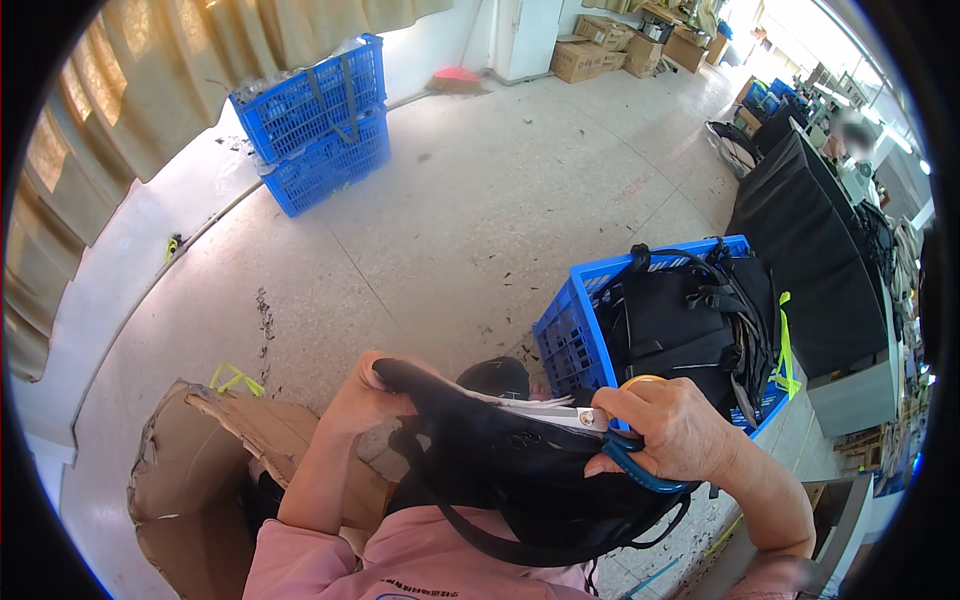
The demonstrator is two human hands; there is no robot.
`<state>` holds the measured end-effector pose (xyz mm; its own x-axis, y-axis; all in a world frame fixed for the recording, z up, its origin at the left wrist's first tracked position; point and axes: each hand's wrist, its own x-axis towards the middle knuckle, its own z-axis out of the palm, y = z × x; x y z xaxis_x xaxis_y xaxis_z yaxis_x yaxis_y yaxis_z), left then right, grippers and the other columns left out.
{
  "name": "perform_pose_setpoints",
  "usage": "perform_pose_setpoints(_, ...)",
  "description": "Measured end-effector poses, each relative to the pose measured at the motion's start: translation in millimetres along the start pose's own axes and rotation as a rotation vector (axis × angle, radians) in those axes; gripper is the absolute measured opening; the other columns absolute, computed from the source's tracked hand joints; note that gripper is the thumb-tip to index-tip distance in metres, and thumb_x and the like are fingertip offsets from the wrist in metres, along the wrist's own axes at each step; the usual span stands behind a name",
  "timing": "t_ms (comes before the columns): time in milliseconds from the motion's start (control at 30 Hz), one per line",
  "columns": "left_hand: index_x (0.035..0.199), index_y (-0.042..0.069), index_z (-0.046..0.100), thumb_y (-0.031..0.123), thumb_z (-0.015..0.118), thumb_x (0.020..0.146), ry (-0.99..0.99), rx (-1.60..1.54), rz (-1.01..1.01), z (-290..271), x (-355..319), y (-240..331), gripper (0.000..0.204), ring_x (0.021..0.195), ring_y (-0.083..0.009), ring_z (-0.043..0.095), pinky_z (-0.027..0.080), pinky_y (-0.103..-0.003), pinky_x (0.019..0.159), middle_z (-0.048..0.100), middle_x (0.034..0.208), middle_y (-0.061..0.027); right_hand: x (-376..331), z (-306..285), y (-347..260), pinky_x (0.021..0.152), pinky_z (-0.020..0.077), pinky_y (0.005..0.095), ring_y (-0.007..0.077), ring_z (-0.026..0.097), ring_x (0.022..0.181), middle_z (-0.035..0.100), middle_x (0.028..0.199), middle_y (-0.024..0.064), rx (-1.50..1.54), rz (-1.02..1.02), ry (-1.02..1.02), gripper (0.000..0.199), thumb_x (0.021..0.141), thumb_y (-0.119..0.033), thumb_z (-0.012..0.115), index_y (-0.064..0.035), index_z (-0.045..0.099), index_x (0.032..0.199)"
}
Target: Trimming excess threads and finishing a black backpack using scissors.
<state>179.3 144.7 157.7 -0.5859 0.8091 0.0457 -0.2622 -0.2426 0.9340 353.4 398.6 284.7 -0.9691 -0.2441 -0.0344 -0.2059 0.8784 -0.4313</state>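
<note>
A black bag [500, 470] with straps lies across my lap, its edge lined with a pale strip. My left hand [365, 400] grips the bag's upper left edge, fingers closed on the black fabric. In my right hand [675, 425] is a pair of scissors [640, 468] with blue-green handles, part of them yellow. Their metal blades [590, 418] point left and lie along the pale edge of the bag. Whether the blades touch a thread there is too small to tell.
A blue crate [575, 335] heaped with black bags [670, 310] stands just ahead on the right. An open cardboard box [190, 470] is at my left. Two stacked blue crates [320, 120] stand by the curtain [130, 90]. Dark scraps [265, 315] litter the floor.
</note>
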Motion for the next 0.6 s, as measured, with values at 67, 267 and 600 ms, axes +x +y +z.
perform_pose_setpoints(67, 0.085, -0.004, 0.067, -0.003, 0.075, 0.061, 0.007, 0.006, -0.021, -2, 0, -2, 0.026, 0.075, -0.0169, 0.063, 0.049, -0.028, 0.068, 0.068, 0.086, -0.0121, -1, 1, 1, 0.046, 0.0438, 0.0308, 0.0223, 0.055, 0.053, 0.052, 0.060, 0.0060, -0.017, -0.005, -0.007, 0.047, 0.071, -0.045, 0.071, -0.0056, 0.054, 0.089)
perform_pose_setpoints(267, 0.087, -0.003, 0.067, -0.002, 0.076, 0.063, -0.038, 0.080, -0.006, 4, 5, 0, 0.025, 0.077, -0.0160, 0.063, 0.049, -0.027, 0.069, 0.068, 0.086, -0.0105, 6, 1, -3, 0.051, 0.0454, 0.0322, 0.0234, 0.058, 0.062, 0.054, 0.067, 0.0079, 0.002, -0.001, 0.056, 0.049, 0.070, -0.047, 0.071, -0.0057, 0.054, 0.092)
perform_pose_setpoints(600, 0.089, -0.004, 0.067, -0.004, 0.073, 0.065, -0.054, 0.074, 0.009, 8, 7, -2, 0.024, 0.076, -0.0149, 0.063, 0.048, -0.026, 0.069, 0.068, 0.087, -0.0106, 7, 1, 1, 0.049, 0.0452, 0.0318, 0.0226, 0.056, 0.059, 0.051, 0.065, 0.0074, -0.067, -0.014, -0.009, 0.048, 0.072, -0.046, 0.070, -0.0061, 0.054, 0.093)
